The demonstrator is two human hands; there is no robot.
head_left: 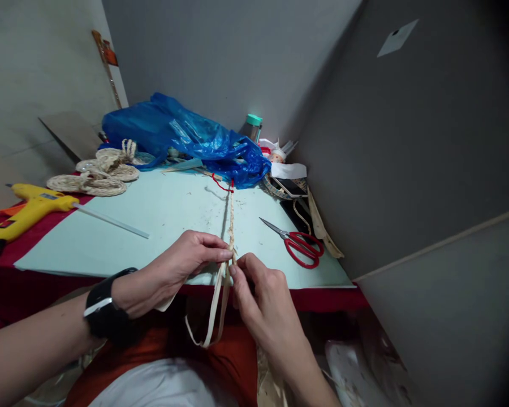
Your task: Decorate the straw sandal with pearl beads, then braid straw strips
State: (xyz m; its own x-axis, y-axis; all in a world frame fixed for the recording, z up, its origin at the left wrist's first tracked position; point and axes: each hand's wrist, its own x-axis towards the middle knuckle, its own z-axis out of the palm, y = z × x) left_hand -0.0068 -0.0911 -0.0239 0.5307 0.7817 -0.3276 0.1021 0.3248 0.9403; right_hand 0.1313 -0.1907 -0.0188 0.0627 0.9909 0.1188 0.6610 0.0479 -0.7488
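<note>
A thin pale braid (232,217) runs from a red cord (223,186) at the back of the table down to my hands. My left hand (197,249) pinches the braid's lower end between thumb and fingers. Close beside it, my right hand (258,285) is closed on a strand at the same spot, partly hidden by its own fingers. Loose flat fibre strands (214,311) hang below in a loop, over my lap. Red-handled scissors (303,249) lie partly open on the table, right of the braid.
A yellow glue gun (29,209) lies at left, its glue stick pointing inward. Coiled braids (89,183) sit behind it. A blue plastic bag (182,133), a green-lidded bottle (253,125) and a phone (290,186) occupy the back. A grey partition (415,141) borders the right side.
</note>
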